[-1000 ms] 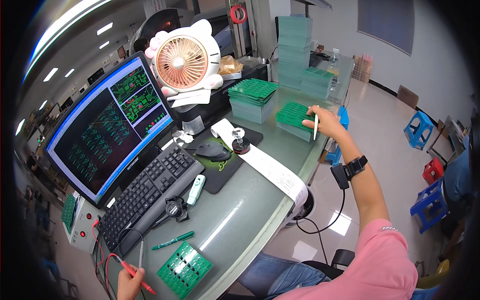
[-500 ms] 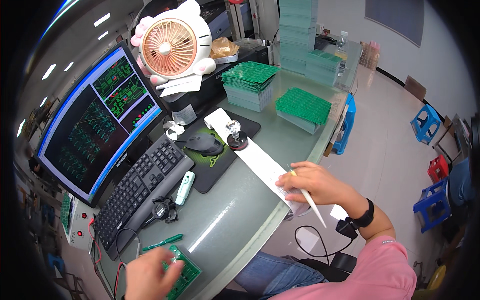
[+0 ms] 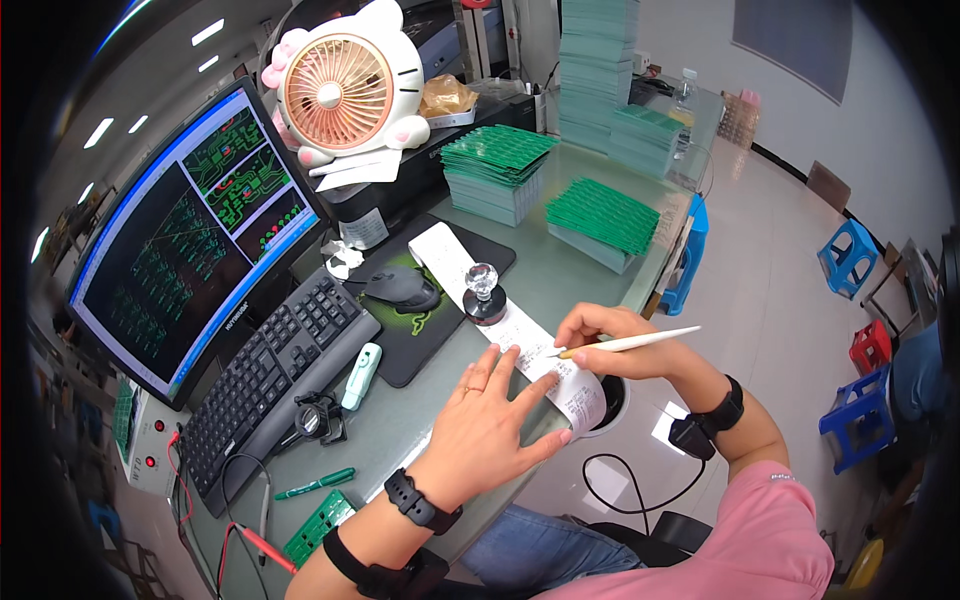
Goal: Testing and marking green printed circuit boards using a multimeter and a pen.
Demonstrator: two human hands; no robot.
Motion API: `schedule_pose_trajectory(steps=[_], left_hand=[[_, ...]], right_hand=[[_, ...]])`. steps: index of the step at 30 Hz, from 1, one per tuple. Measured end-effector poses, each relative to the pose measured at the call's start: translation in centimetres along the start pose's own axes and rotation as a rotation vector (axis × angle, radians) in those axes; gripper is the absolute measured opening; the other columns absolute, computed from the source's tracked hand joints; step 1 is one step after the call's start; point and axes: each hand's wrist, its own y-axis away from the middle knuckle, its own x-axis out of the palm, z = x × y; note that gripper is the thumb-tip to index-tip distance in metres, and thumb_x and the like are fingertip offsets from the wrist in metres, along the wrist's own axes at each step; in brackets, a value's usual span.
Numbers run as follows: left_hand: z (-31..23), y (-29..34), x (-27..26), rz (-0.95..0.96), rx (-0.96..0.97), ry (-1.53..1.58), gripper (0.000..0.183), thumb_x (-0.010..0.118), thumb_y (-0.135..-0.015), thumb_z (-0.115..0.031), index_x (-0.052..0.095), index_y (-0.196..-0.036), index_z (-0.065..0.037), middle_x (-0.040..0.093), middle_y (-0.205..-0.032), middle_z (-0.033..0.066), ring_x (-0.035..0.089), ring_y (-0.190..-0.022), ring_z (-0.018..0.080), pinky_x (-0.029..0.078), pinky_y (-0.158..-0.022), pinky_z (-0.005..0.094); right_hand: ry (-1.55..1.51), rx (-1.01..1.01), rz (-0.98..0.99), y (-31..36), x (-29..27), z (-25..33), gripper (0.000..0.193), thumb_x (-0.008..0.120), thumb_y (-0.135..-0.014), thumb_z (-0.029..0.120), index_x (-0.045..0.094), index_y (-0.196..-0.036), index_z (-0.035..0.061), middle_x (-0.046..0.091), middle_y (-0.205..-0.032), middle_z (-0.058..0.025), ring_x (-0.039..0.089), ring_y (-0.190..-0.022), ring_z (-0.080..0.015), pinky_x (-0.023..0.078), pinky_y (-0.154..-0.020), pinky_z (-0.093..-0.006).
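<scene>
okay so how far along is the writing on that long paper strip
Looks done: the paper strip lies flat across the desk, pinned by a round knobbed weight. In hand: the left hand presses the strip's near end flat while the right hand holds a white pen, tip on the paper. Left: I can't tell how much writing remains. The stacks of green boards sit untouched.

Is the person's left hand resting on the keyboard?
No, the left hand lies flat on the long paper strip at the desk's edge, apart from the keyboard.
</scene>
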Motion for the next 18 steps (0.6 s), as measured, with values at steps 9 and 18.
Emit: schedule_pose_trajectory(steps=[9,18], left_hand=[[0.5,0.1,0.8,0.039,-0.003,-0.033,0.066,0.051,-0.085,-0.066,0.053,-0.135,-0.024,0.037,-0.143,0.0282,0.031,-0.136,0.0467,0.027,-0.112,0.0506],[0.4,0.0,0.8,0.023,0.005,-0.035,0.066,0.054,-0.084,-0.065,0.053,-0.135,-0.024,0.038,-0.143,0.0269,0.033,-0.135,0.0448,0.028,-0.111,0.0504]], right_hand=[[0.007,0.014,0.016,-2.1,-0.5,-2.9,0.020,0.070,-0.085,0.022,0.062,-0.088,0.0043,0.064,-0.074,-0.0020,0.059,-0.068,-0.0091,0.045,-0.059,-0.0251],[0.090,-0.017,0.011,-2.3,-0.4,-2.8,0.020,0.070,-0.085,0.021,0.059,-0.083,0.0047,0.063,-0.070,-0.0028,0.059,-0.064,-0.0099,0.045,-0.057,-0.0252]])
